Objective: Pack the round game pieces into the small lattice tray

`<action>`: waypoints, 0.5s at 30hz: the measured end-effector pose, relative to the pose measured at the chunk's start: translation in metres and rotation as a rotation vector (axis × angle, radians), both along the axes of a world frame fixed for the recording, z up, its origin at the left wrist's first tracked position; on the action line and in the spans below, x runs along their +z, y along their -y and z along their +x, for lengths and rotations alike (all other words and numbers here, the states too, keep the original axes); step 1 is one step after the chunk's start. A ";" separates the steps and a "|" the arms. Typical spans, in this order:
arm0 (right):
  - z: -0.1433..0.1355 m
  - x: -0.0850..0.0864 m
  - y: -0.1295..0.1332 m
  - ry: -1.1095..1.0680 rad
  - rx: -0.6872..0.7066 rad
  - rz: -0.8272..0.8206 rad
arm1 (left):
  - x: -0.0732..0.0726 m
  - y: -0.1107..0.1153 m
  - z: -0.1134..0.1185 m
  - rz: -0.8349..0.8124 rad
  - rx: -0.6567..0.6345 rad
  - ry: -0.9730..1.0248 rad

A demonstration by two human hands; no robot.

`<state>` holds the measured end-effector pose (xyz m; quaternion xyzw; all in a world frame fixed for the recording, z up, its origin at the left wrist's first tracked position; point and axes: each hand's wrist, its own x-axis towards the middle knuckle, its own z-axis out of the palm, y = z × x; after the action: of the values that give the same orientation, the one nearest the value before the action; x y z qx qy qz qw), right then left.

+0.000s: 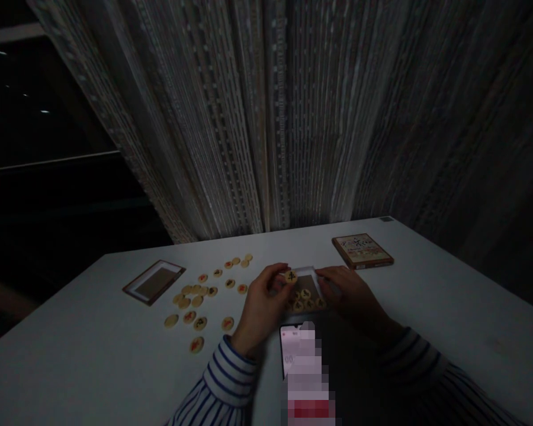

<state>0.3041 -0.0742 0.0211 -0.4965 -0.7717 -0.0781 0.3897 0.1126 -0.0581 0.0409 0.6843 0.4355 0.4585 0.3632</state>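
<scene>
Between thumb and fingers, my left hand (263, 305) pinches a round wooden xiangqi piece (291, 276) with a black character. It holds the piece over the far left part of a shallow box (310, 279). Several pieces with black characters (305, 294) lie inside, mostly along the near side. My right hand (350, 293) grips the box's right edge, its fingers partly hidden. To the left, loose xiangqi pieces (197, 301) are scattered on the white table, some showing red or black characters and others plain side up.
A shallow brown-edged box part (154, 281) lies at the left of the table (115, 331). At the back right rests a printed box (363, 251). A lit phone (293, 343), partly blurred out, is in front of me. Striped curtains (266, 118) hang behind the table.
</scene>
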 end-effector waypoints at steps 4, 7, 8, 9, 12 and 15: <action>-0.005 -0.003 0.002 -0.138 0.120 -0.073 | -0.016 0.009 0.006 -0.009 0.016 0.017; -0.009 -0.003 0.005 -0.246 0.219 -0.198 | -0.022 0.015 0.008 0.054 0.000 -0.040; -0.010 -0.003 0.006 -0.277 0.244 -0.243 | -0.023 0.016 0.008 0.074 -0.011 -0.057; -0.011 -0.002 0.006 -0.305 0.267 -0.284 | -0.024 0.017 0.009 0.089 -0.025 -0.071; -0.014 -0.002 0.007 -0.383 0.304 -0.352 | -0.025 0.017 0.008 0.109 -0.066 -0.083; -0.014 -0.002 0.006 -0.447 0.316 -0.374 | -0.027 0.016 0.008 0.096 -0.080 -0.066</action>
<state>0.2902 -0.0802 0.0186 -0.4383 -0.7355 0.2373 0.4589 0.1206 -0.0740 0.0140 0.7325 0.3970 0.4413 0.3333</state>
